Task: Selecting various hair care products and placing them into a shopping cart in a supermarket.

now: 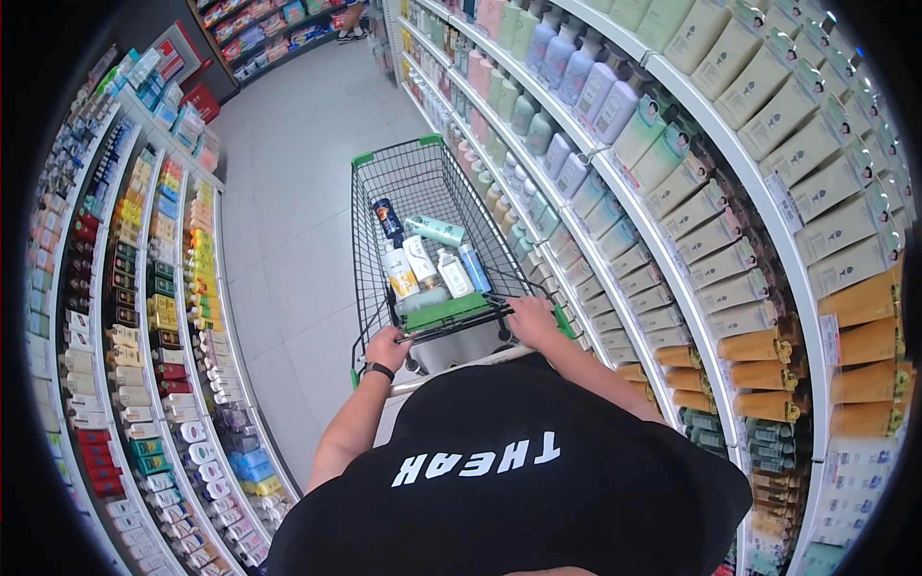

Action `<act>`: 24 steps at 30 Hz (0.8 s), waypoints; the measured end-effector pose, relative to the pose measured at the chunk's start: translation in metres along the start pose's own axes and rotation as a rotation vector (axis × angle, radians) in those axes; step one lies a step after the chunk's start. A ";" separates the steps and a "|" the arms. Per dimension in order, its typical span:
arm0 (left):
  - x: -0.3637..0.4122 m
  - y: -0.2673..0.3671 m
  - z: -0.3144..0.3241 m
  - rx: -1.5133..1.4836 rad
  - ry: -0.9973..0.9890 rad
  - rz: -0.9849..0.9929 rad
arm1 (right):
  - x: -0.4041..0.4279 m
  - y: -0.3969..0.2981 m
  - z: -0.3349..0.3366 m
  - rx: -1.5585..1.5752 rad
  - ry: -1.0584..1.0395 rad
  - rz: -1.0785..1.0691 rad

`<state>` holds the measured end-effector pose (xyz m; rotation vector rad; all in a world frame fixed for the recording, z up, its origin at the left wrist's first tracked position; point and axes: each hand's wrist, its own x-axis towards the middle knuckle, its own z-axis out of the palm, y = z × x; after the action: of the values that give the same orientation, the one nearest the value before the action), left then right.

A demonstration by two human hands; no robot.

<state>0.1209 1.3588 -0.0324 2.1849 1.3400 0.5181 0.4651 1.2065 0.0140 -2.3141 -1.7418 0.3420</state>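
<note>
A black wire shopping cart (403, 155) with green plastic trim stands in front of me. My left hand (389, 348) curls around the left of its near rear edge, and a dark band circles that wrist. On the right side of the same edge sits my right hand (532, 321), also gripping it. Several toiletry bottles lie in the basket: a dark blue bottle (387, 218), a mint-green bottle (434, 230), a white pump bottle with orange (400, 271), a white bottle (420, 258), another white bottle (454, 273) and a blue bottle (473, 266).
Shelves of pump bottles (562, 61) and tubes (778, 129) line the right side, close to the cart. Left shelves hold boxes and tubes (205, 273). Grey floor tiles (288, 216) run between them. At the far end, a person's legs (352, 21) show beside shelved packages (274, 29).
</note>
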 end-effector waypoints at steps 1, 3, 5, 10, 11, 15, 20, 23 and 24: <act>0.003 -0.003 -0.003 0.000 -0.007 0.006 | 0.000 -0.001 0.006 0.036 0.009 -0.004; 0.008 -0.005 -0.010 0.022 -0.062 -0.013 | 0.005 -0.003 0.011 0.083 0.019 0.026; 0.009 -0.003 -0.015 0.032 -0.085 -0.014 | 0.012 -0.006 0.012 0.068 -0.066 0.063; 0.008 0.003 -0.021 0.089 -0.198 -0.048 | 0.019 0.000 0.028 0.028 -0.134 0.032; 0.008 0.003 -0.020 0.095 -0.189 -0.039 | 0.019 0.004 0.028 0.038 -0.136 0.016; 0.008 0.017 -0.021 0.133 -0.239 -0.071 | 0.020 0.007 0.023 0.050 -0.180 0.026; 0.008 0.024 -0.017 0.168 -0.260 -0.052 | 0.020 0.013 0.017 0.073 -0.186 0.041; 0.005 0.021 -0.015 0.174 -0.263 -0.014 | 0.020 0.011 0.013 0.075 -0.194 0.054; 0.005 0.023 -0.013 0.198 -0.264 0.022 | 0.020 0.015 0.013 0.067 -0.185 0.048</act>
<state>0.1321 1.3577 -0.0080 2.3317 1.2698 0.1008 0.4795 1.2222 -0.0043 -2.3445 -1.7292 0.6319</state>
